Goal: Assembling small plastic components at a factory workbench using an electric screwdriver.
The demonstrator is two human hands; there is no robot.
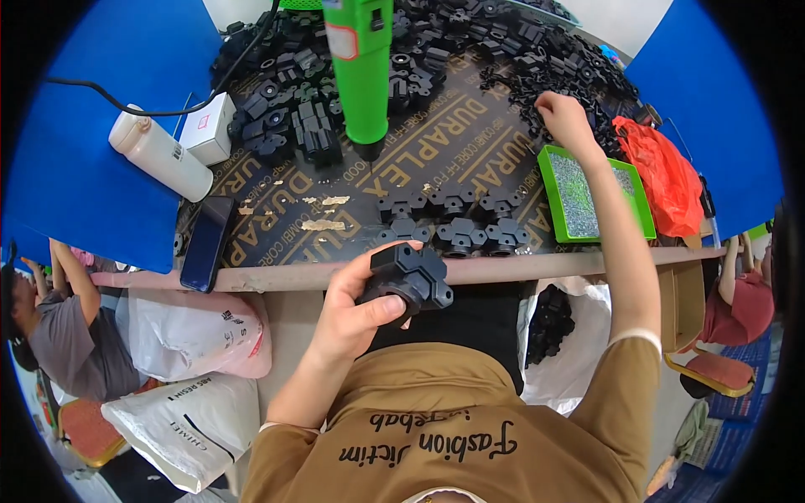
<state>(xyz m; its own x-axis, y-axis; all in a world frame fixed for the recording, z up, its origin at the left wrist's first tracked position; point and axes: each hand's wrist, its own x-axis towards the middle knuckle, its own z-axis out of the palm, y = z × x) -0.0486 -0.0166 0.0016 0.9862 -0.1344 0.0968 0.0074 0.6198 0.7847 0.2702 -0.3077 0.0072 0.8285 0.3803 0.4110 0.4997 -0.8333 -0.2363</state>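
Observation:
My left hand [344, 310] is closed around a black plastic housing [409, 275], held up in front of the table's near edge. My right hand [566, 121] reaches to a heap of small black parts [524, 94] at the far right; its fingers are curled together, and whatever they hold cannot be made out. Below my right wrist lies a green tray [563, 220] with many tiny silvery pieces in it. Several similar black housings [459, 235] stand in two rows just beyond my left hand. A green electric screwdriver [362, 92] hangs tip down over the table.
Black parts [310, 126] are heaped along the back. At left are a white flask [159, 155], a white box [210, 127] and a dark phone [207, 243]. A red plastic bag [662, 176] sits right of the tray. Blue partitions [75, 159] flank the table; other people work on both sides.

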